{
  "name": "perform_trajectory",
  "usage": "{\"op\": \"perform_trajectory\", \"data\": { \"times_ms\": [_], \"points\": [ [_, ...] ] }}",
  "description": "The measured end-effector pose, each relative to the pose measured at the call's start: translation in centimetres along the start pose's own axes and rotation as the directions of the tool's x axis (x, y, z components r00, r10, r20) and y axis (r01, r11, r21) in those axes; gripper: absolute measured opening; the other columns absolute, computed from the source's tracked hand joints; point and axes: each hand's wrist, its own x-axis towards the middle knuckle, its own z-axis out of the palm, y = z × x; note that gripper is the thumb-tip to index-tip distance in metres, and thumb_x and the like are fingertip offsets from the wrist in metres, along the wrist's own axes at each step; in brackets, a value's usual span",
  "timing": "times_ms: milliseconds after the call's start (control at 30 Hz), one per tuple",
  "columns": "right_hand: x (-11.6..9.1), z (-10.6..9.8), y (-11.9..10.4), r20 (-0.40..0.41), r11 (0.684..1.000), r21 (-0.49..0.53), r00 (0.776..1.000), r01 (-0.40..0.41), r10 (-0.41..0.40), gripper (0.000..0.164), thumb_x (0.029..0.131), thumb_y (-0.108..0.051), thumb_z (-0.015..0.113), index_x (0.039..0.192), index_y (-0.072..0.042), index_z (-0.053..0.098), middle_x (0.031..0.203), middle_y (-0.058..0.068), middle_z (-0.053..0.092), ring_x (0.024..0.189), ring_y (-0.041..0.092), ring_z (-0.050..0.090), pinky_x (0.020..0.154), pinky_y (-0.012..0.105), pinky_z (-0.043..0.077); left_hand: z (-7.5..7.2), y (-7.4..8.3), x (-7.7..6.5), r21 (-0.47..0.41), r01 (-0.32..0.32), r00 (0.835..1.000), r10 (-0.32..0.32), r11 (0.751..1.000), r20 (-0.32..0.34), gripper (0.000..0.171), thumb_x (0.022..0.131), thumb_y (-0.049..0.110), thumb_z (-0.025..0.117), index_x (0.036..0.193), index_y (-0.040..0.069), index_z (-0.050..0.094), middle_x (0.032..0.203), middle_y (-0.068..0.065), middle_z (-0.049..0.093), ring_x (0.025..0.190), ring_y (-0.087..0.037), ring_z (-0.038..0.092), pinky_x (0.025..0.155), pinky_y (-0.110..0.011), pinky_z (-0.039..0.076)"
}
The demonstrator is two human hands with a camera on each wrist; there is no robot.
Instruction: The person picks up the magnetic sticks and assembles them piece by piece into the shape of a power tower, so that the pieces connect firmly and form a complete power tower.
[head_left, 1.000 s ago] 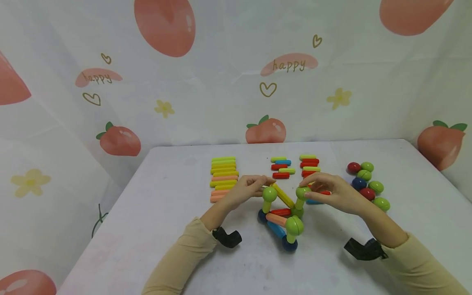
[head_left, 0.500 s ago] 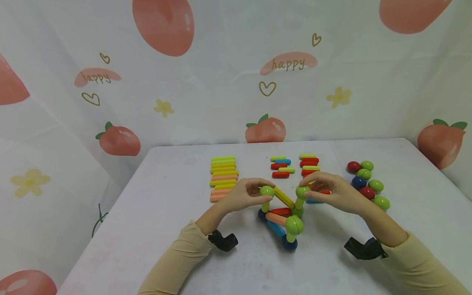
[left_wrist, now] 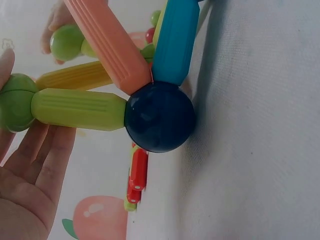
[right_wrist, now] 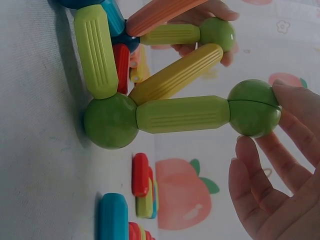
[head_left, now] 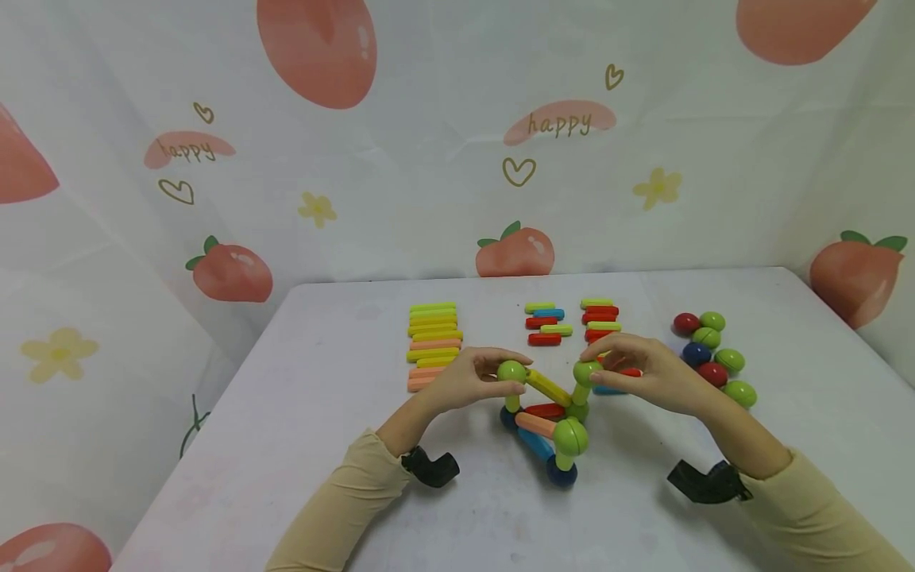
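A frame of magnetic sticks and balls stands on the table. My left hand (head_left: 468, 381) holds the green ball (head_left: 511, 372) on its left post between thumb and fingers. With thumb and fingertips, my right hand (head_left: 646, 376) pinches another green ball (head_left: 586, 372) on the right post. A yellow stick (head_left: 549, 388) slants from the left ball down to a green base ball (right_wrist: 111, 121). An orange stick (head_left: 536, 425) slopes from a dark blue ball (left_wrist: 160, 117) up to the front green ball (head_left: 571, 437). Below it lies a blue stick (left_wrist: 176, 42).
Yellow, green and orange sticks (head_left: 436, 334) lie in a column at the back left. Shorter red, blue and green sticks (head_left: 545, 339) form groups behind the frame. Loose red, green and blue balls (head_left: 712, 373) sit at the right. A printed cloth (head_left: 400, 199) hangs behind.
My left hand has moved from the yellow stick's upper end to the left post's green ball. That ball has shifted slightly left, near the stick's end. My right hand has stayed in place.
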Motion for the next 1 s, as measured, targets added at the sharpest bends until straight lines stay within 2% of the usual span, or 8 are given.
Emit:
{"op": "perform_trajectory", "data": {
  "times_ms": [233,467,633,733,867,1000],
  "points": [
    [0.0,0.0,0.0,-0.003,1.000,-0.005,1.000,0.007,-0.007,0.022,0.085,-0.011,0.067,0.107,-0.013,0.064,0.099,0.000,0.066,0.085,0.000,0.058,0.076,0.017,0.052,0.1,0.0,0.0,0.002,-0.006,1.000,0.006,1.000,0.005,0.037,0.085,0.007,0.065,0.121,0.001,0.058,0.118,-0.020,0.061,0.086,-0.011,0.059,0.077,-0.019,0.054],
    [0.0,0.1,0.1,0.000,1.000,-0.005,1.000,-0.001,0.001,0.022,0.085,-0.012,0.067,0.107,-0.013,0.064,0.100,0.001,0.066,0.086,-0.001,0.058,0.077,0.016,0.052,0.0,0.1,0.1,0.042,-0.013,1.000,0.011,0.999,0.028,0.034,0.086,0.014,0.066,0.117,0.002,0.060,0.111,-0.019,0.062,0.082,-0.010,0.056,0.073,-0.018,0.052],
    [0.0,0.1,0.0,-0.003,1.000,-0.009,1.000,0.009,-0.009,0.022,0.085,-0.011,0.067,0.107,-0.013,0.064,0.100,0.001,0.066,0.086,-0.002,0.058,0.077,0.016,0.052,0.0,0.2,0.1,0.056,-0.009,0.999,0.007,0.998,0.045,0.033,0.086,0.014,0.065,0.115,-0.002,0.059,0.104,-0.019,0.061,0.079,-0.010,0.055,0.070,-0.017,0.051],
    [0.0,0.0,0.0,-0.003,1.000,-0.009,1.000,0.012,-0.012,0.022,0.085,-0.011,0.067,0.107,-0.013,0.064,0.099,0.000,0.066,0.086,-0.001,0.058,0.077,0.016,0.052,-0.2,0.2,0.0,0.057,-0.018,0.999,0.015,0.998,0.050,0.040,0.086,0.017,0.066,0.119,-0.003,0.057,0.109,-0.019,0.060,0.082,-0.009,0.055,0.074,-0.017,0.052],
    [0.0,0.0,0.0,-0.002,1.000,-0.005,1.000,0.009,-0.009,0.022,0.085,-0.011,0.067,0.107,-0.013,0.064,0.099,0.000,0.065,0.085,-0.001,0.058,0.077,0.016,0.052,-0.9,0.0,-0.4,0.066,-0.030,0.999,0.027,0.997,0.040,0.047,0.085,0.020,0.068,0.124,-0.003,0.054,0.120,-0.021,0.058,0.093,-0.011,0.059,0.083,-0.022,0.054],
    [0.0,0.1,0.0,0.001,1.000,-0.004,1.000,0.008,-0.008,0.022,0.085,-0.011,0.067,0.107,-0.013,0.064,0.100,0.000,0.065,0.085,-0.001,0.058,0.077,0.016,0.052,-2.4,0.0,-1.2,0.100,0.021,1.000,-0.019,0.995,-0.015,0.048,0.085,0.024,0.068,0.125,0.001,0.054,0.122,-0.019,0.059,0.104,-0.019,0.060,0.089,-0.028,0.053]
  ]
}}
